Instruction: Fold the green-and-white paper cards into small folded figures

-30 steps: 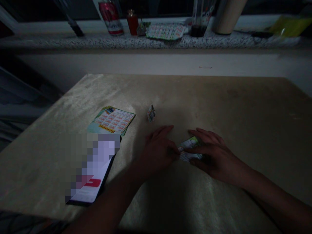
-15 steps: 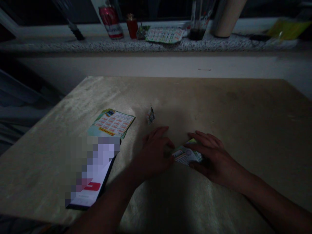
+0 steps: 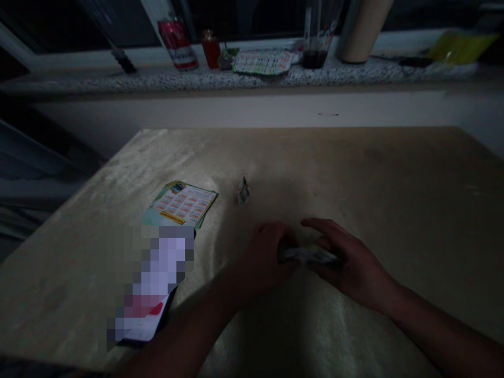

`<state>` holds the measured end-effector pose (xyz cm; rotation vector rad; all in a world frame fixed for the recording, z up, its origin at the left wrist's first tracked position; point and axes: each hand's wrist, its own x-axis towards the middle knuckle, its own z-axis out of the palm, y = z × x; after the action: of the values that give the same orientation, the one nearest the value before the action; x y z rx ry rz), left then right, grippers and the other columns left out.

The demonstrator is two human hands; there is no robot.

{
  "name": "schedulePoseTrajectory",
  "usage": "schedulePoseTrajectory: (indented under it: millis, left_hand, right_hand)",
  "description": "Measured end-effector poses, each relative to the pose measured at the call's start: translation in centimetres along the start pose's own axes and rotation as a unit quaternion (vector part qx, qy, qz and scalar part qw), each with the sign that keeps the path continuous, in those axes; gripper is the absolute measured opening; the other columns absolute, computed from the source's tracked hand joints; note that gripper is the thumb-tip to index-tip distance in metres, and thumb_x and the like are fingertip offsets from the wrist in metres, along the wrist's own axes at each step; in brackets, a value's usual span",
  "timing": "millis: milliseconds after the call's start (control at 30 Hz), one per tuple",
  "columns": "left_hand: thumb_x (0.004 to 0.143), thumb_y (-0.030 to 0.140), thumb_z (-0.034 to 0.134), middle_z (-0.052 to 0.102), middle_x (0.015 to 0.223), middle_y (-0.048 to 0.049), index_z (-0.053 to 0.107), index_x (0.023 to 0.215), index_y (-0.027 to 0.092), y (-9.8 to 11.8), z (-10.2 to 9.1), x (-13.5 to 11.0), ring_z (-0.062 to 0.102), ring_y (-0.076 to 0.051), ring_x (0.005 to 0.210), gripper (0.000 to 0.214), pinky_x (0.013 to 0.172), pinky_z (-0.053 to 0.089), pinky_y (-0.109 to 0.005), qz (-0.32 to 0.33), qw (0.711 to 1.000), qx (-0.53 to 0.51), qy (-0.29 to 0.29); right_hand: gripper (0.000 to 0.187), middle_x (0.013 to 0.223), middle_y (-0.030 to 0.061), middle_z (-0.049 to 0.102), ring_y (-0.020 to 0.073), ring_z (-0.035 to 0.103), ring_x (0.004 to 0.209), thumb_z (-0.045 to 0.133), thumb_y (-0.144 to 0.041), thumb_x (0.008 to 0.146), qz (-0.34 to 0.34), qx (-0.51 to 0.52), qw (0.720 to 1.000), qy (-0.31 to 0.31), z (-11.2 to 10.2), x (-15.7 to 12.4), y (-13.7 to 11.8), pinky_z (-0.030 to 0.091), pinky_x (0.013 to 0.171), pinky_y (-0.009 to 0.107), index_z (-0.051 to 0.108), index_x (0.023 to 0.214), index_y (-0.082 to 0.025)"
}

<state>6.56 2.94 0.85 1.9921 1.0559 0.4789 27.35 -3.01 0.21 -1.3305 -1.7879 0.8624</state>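
A folded piece of printed paper (image 3: 309, 254) is held between my two hands over the middle of the table, smeared by motion. My left hand (image 3: 271, 249) pinches its left end, the fingertips partly hidden behind the hand. On the right end, my right hand (image 3: 342, 257) grips it between thumb and fingers, with the index finger stretched out above. Beyond my left hand stands a small folded paper piece (image 3: 243, 192). A stack of printed paper sheets (image 3: 185, 202) lies to the left.
A phone (image 3: 165, 283) with a lit, partly pixelated screen lies left of my left forearm. Along the granite windowsill (image 3: 252, 81) stand a red can (image 3: 178, 44), a red bottle (image 3: 211, 50), a glass (image 3: 317, 42) with dark liquid and a beige cylinder (image 3: 362, 31). A printed packet (image 3: 262, 61) lies among them.
The folded paper has gone from lying nearly flat under my fingers to being tilted edge-on between both hands. My left hand has shifted right and its fingers have curled in.
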Motion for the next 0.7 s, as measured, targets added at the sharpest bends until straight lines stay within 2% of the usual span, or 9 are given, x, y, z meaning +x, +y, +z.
schedulePoseTrajectory:
  millis: [100,167,233,267,333,533,700]
  left_hand:
    - [0.075,0.020,0.076,0.069,0.089,-0.0022,0.060,0.094,0.020,0.3,-0.2,0.1,0.066,-0.021,0.085,0.025,0.075,0.053,-0.032,-0.051,0.990,-0.134,0.002]
    - [0.073,0.023,0.080,0.069,0.088,-0.0014,0.060,0.095,0.019,0.2,-0.3,0.2,0.066,-0.018,0.079,0.030,0.071,0.052,-0.028,-0.066,0.970,-0.232,0.028]
    - [0.071,0.024,0.083,0.071,0.088,-0.0021,0.062,0.096,0.018,0.1,-0.4,0.3,0.068,-0.018,0.080,0.034,0.071,0.052,-0.027,-0.074,0.947,-0.310,0.049]
    - [0.070,0.025,0.084,0.073,0.089,-0.0030,0.063,0.097,0.018,0.0,-0.4,0.3,0.069,-0.018,0.081,0.035,0.072,0.053,-0.027,-0.077,0.938,-0.334,0.051]
    - [0.070,0.028,0.085,0.075,0.089,-0.0049,0.068,0.096,0.016,0.0,-0.4,0.4,0.070,-0.020,0.080,0.033,0.071,0.054,-0.028,-0.081,0.932,-0.352,0.043]
    - [0.078,0.035,0.081,0.080,0.090,-0.0057,0.080,0.096,0.017,0.2,0.0,0.1,0.073,-0.021,0.079,0.026,0.071,0.057,-0.030,-0.068,0.944,-0.323,0.005]
    - [0.075,0.031,0.084,0.080,0.090,-0.0050,0.080,0.094,0.018,0.3,0.3,-0.2,0.074,-0.022,0.081,0.023,0.073,0.058,-0.030,-0.084,0.939,-0.335,0.006]
  right_hand:
    - [0.068,0.130,0.0098,0.066,0.0202,0.074,0.091,0.074,-0.016,0.083,0.047,0.114,0.992,0.039,0.1,0.1,-0.2,0.063,0.076,0.033,0.046,0.145,-0.030]
    - [0.063,0.111,0.0058,0.074,0.0202,0.074,0.086,0.080,-0.021,0.080,0.077,0.173,0.980,0.063,0.1,0.3,-0.3,0.063,0.074,0.032,0.054,0.137,-0.029]
    - [0.031,0.082,0.0015,0.075,0.0181,0.072,0.071,0.083,-0.028,0.079,0.103,0.194,0.973,0.069,0.0,0.5,-0.4,0.060,0.064,0.029,0.071,0.107,-0.025]
    - [0.015,0.071,0.0004,0.072,0.0165,0.068,0.063,0.083,-0.031,0.079,0.112,0.196,0.972,0.065,-0.1,0.7,-0.5,0.057,0.057,0.027,0.074,0.088,-0.023]
    - [0.025,0.061,0.0006,0.068,0.0150,0.063,0.056,0.082,-0.036,0.080,0.119,0.204,0.970,0.055,-0.2,0.9,-0.7,0.052,0.051,0.026,0.070,0.064,-0.021]
    - [0.027,0.066,0.0030,0.072,0.0166,0.066,0.064,0.078,-0.040,0.084,0.145,0.276,0.950,0.010,-0.7,1.2,-0.9,0.055,0.063,0.029,0.074,0.067,-0.020]
    - [0.025,0.069,0.0034,0.073,0.0165,0.066,0.067,0.078,-0.040,0.084,0.153,0.294,0.943,-0.024,-0.4,1.3,-0.9,0.055,0.067,0.030,0.075,0.070,-0.019]
